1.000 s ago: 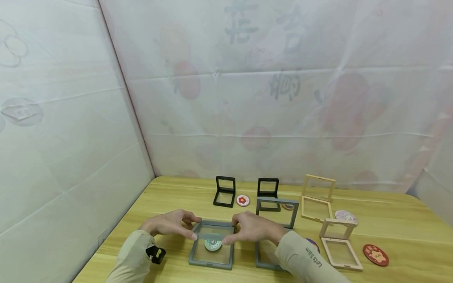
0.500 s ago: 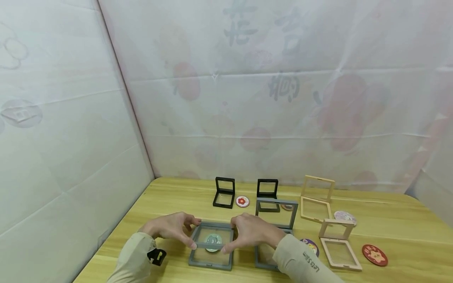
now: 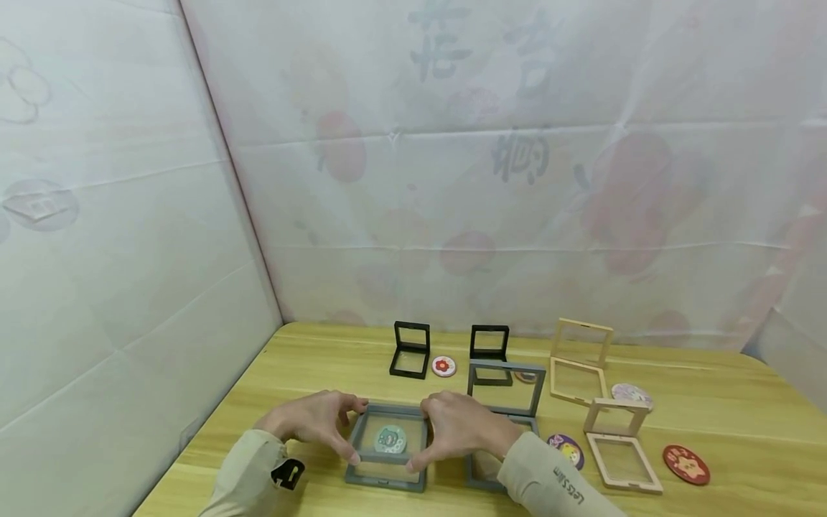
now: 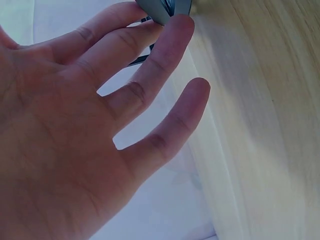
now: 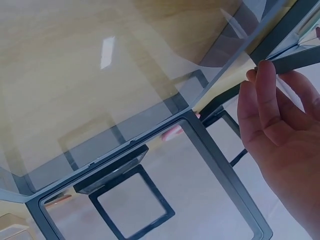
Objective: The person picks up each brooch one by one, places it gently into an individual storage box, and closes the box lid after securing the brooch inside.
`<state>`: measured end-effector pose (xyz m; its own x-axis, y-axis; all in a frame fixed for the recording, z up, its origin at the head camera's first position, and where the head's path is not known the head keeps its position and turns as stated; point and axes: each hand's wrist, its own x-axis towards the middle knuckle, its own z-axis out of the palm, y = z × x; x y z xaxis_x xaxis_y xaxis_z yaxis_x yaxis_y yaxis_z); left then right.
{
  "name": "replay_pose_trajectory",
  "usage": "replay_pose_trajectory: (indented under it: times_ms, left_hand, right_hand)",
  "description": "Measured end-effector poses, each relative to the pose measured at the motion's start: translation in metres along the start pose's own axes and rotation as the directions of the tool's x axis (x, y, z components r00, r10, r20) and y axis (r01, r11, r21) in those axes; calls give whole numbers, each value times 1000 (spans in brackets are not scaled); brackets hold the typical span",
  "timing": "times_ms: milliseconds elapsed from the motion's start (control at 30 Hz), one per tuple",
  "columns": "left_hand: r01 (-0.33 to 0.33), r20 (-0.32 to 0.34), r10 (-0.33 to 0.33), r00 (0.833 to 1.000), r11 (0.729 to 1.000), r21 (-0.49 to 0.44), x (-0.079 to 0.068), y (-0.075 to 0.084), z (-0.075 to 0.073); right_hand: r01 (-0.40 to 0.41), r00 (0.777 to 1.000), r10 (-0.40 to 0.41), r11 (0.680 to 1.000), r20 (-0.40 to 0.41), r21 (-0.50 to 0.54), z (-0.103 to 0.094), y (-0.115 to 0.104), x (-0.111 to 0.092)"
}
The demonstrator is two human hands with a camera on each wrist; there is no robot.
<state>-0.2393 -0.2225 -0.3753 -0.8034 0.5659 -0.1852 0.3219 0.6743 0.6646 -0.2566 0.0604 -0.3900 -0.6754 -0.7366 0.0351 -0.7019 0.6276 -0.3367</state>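
A grey square display frame [image 3: 385, 483] with clear film lies on the table, its hinged lid tilted low over the base. Inside it shows a round green badge [image 3: 390, 439] with a cartoon animal. My left hand [image 3: 316, 420] holds the lid's left side, thumb at the front corner and fingers toward the back. Opposite it, my right hand [image 3: 464, 425] grips the right side, thumb at the front corner. In the left wrist view, fingertips [image 4: 181, 25] meet the grey frame edge at the top. The right wrist view has curled fingers [image 5: 267, 95] against a grey bar.
Another grey frame [image 3: 507, 366] stands open beneath my right forearm. Behind are two open black frames [image 3: 411, 351] and a red-flower badge [image 3: 444, 366]. To the right are a yellow frame [image 3: 577, 382], a beige frame [image 3: 623, 463], a purple badge [image 3: 566, 452] and a red badge [image 3: 686, 465].
The frame's lid has swung down and toward me, from raised to nearly flat over the green badge. Both hands have kept their hold and lowered with it.
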Motion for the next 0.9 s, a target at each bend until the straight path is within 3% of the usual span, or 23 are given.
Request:
replay_pose_trajectory:
  times_ms: [167,300,433,600,900]
  left_hand:
    - [10,2,-10,1000,1000,17,3,5,3]
    - [-1,-10,2,1000,998,63,0,9,5]
    - [11,-38,-5,999,989,151,-7,12,8]
    - [57,-71,-39,997,962,267,-12,14,16]
    - [-9,-107,48,993,942,336,-4,18,22]
  right_hand:
    - [-16,1000,16,999,0,-41,0,-2,-6]
    - [23,1000,-25,990,-13,-138,2,-7,-8]
    - [80,995,-92,968,-42,-236,8,-14,-6]
    - [81,995,-95,942,-26,-325,16,-21,-4]
    - [60,996,-82,909,-35,-412,13,-19,-8]
